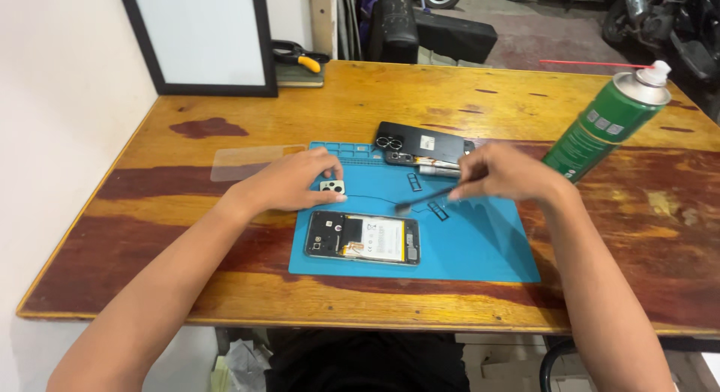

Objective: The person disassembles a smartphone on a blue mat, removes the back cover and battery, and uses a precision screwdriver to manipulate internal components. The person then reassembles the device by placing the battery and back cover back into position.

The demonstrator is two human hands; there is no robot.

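Note:
An opened phone (364, 237) lies on a blue work mat (480, 246), its battery and boards exposed. My left hand (289, 180) pinches a small pale camera-frame part (332, 186) at the mat's left edge. My right hand (504, 172) grips a thin dark brush-like tool (426, 199), whose tip rests on the mat above the phone. The phone's black back cover (424, 143) lies at the mat's far edge, with small tray parts (414, 182) beside it.
A green spray can (604, 126) with a red straw stands at the right on the wooden table (225, 287). A clear protector sheet (244, 161) lies left of the mat. A framed white board (202, 36) leans at the back left, with yellow-handled pliers (300, 58) beside it.

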